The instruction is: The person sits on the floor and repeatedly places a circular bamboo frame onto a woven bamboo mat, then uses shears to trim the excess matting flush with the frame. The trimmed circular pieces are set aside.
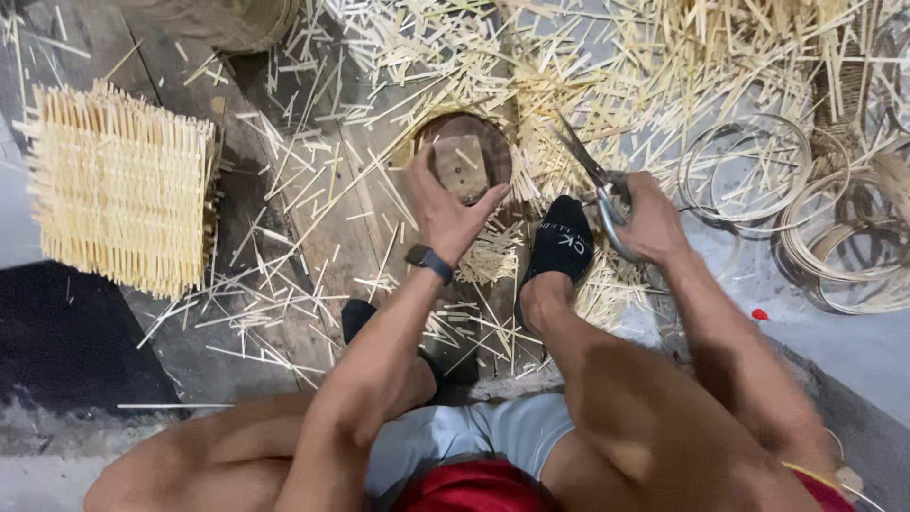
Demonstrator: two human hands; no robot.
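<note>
My left hand, a dark watch on its wrist, grips the near rim of a small round dark bowl-shaped form standing among cut bamboo strips. My right hand is closed on the handles of metal scissors; the blades point up and left toward the bowl and look nearly closed. My right foot in a black sock rests between the two hands, on the strips. My bare knees and grey shorts fill the bottom of the view.
A woven bamboo mat panel lies at left on the dark floor. Several bamboo hoops are stacked at right. Loose bamboo slivers litter the wooden boards. A woven basket's edge shows at top.
</note>
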